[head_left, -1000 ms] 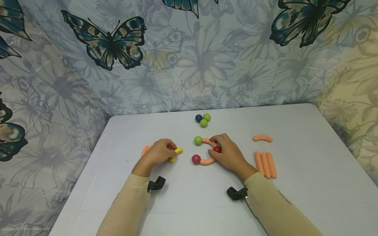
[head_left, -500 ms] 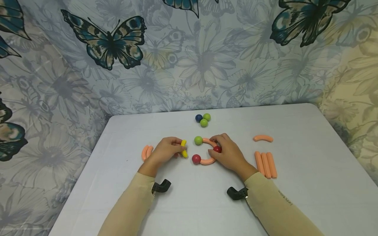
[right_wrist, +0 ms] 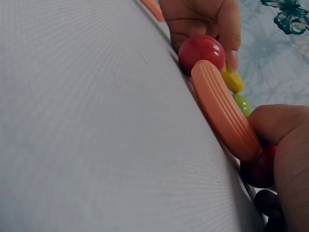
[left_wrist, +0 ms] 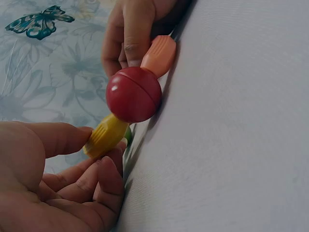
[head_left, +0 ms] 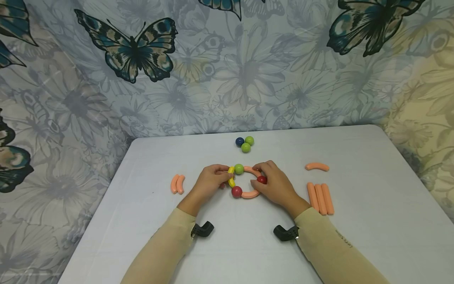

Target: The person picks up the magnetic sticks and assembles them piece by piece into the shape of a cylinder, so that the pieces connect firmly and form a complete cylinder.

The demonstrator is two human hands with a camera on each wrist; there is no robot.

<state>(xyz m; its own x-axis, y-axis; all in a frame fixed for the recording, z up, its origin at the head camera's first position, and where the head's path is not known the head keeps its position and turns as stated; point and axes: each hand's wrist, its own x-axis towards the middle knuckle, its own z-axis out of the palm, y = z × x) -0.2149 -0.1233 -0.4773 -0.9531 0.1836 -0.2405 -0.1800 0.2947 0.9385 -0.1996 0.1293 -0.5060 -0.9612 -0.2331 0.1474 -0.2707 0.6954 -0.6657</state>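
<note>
Fingers of left hand (head_left: 211,182) pinch yellow rod (head_left: 231,177); right hand (head_left: 274,185) grips red ball (head_left: 262,180).

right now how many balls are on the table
6. Three clustered at the back: blue ball and two green balls. Three in the ring: green ball, red ball, red ball under the right hand. Hands may hide more.

Your left hand (head_left: 209,182) pinches a yellow piece (head_left: 231,177) between the green ball (head_left: 239,169) and the near red ball (head_left: 236,191). Right of that green ball, your right hand (head_left: 274,185) holds another red ball (head_left: 262,180) joining two orange arcs (head_left: 251,194).
</note>
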